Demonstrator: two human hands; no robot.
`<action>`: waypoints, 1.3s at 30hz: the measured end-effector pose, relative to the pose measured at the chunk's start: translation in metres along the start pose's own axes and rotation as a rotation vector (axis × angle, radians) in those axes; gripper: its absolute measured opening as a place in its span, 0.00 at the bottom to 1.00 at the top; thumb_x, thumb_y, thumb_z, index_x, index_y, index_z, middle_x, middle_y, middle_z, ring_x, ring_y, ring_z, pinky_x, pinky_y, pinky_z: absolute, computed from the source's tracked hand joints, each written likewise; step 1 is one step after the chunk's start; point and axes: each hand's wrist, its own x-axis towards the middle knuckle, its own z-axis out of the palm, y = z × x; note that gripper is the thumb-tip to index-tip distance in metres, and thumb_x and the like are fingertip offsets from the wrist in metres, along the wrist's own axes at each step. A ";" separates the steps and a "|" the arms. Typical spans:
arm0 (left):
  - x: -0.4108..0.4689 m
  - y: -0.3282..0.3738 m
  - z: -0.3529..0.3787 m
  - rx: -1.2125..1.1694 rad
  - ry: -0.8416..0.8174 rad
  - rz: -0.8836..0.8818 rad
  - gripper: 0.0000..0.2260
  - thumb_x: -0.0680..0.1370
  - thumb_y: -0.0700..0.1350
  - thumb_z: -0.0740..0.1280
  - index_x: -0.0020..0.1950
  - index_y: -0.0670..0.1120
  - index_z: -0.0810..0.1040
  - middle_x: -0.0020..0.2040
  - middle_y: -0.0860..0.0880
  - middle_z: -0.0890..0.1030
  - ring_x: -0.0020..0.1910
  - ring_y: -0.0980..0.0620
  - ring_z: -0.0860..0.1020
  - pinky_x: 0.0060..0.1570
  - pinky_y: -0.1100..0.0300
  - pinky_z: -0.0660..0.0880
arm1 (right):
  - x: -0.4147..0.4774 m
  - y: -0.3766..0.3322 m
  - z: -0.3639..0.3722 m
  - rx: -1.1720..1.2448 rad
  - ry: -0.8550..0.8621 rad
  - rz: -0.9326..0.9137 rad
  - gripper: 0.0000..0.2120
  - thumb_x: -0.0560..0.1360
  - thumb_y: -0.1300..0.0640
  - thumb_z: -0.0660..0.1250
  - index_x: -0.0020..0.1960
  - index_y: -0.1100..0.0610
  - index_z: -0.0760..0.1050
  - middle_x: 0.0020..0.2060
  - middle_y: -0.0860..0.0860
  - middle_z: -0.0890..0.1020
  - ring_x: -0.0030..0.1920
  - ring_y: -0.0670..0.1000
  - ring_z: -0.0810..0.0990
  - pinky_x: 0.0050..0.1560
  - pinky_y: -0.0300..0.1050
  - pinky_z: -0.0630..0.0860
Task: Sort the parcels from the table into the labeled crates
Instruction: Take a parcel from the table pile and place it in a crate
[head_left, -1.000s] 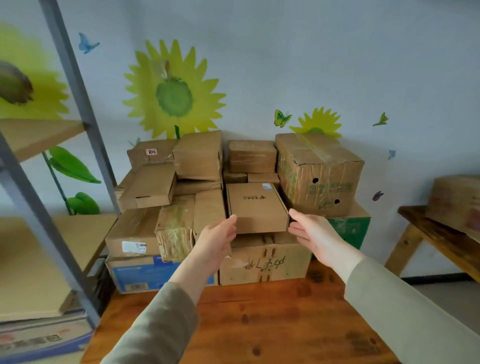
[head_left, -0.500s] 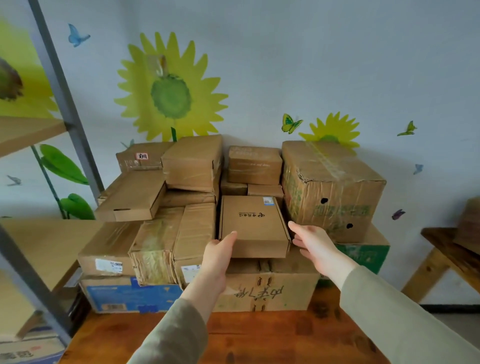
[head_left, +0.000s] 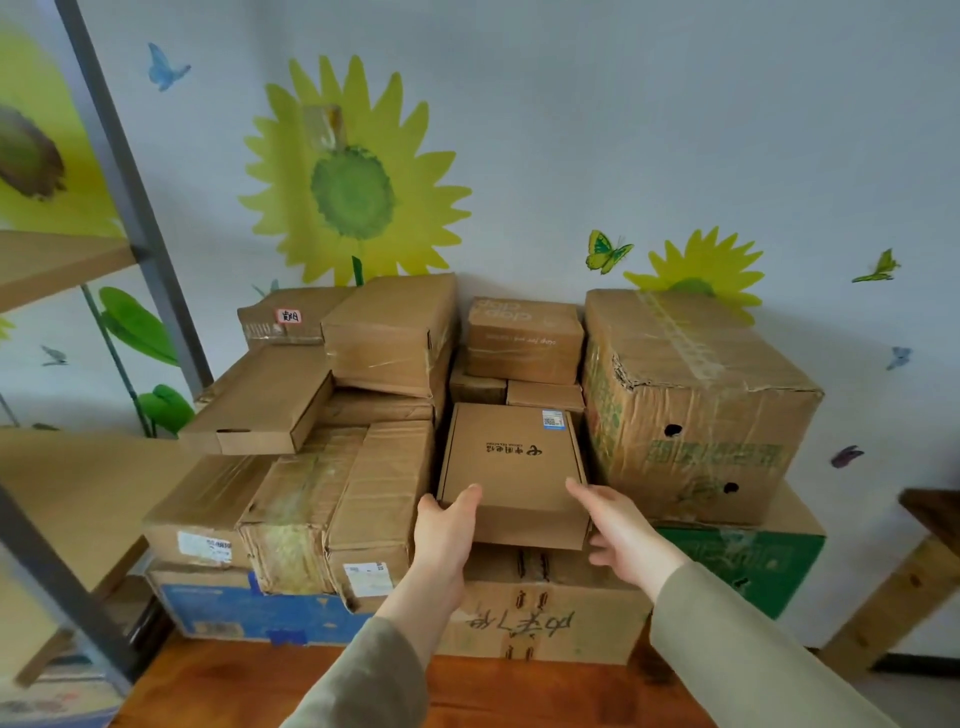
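Surface: reddish wood table (head_left: 519, 696); cardboard parcels (head_left: 384, 332) stacked at 12 o'clock against the wall.
Room: sunflower mural (head_left: 353, 187); grey metal rack (head_left: 130, 208) at 9; wood bench (head_left: 930, 519) at 3.
Parcel: flat box (head_left: 511, 457), matte kraft, rectangular, top-centre of stack.
Grip: left hand (head_left: 447, 530) & right hand (head_left: 618, 530) pinch near corners, thumbs on lid.
Change: hands closer in than 1 s ago.
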 end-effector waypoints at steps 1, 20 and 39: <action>0.002 0.000 0.001 0.007 -0.004 0.005 0.32 0.79 0.50 0.63 0.78 0.44 0.50 0.76 0.45 0.59 0.74 0.44 0.58 0.71 0.50 0.57 | 0.001 0.001 0.002 0.010 0.001 -0.004 0.29 0.78 0.48 0.62 0.75 0.54 0.58 0.70 0.56 0.67 0.67 0.60 0.67 0.62 0.56 0.68; -0.003 0.053 -0.029 -0.168 -0.124 0.152 0.12 0.73 0.51 0.71 0.45 0.45 0.72 0.49 0.44 0.78 0.53 0.45 0.76 0.60 0.46 0.72 | -0.024 -0.045 -0.017 0.357 0.022 -0.224 0.19 0.78 0.58 0.64 0.69 0.52 0.70 0.64 0.53 0.73 0.66 0.59 0.69 0.68 0.60 0.66; -0.013 0.082 -0.031 -0.131 -0.166 0.303 0.23 0.70 0.43 0.72 0.62 0.39 0.72 0.53 0.45 0.79 0.47 0.51 0.77 0.42 0.60 0.74 | -0.050 -0.072 0.009 -0.302 0.117 -0.698 0.21 0.79 0.63 0.61 0.71 0.56 0.67 0.69 0.51 0.70 0.67 0.49 0.69 0.64 0.39 0.66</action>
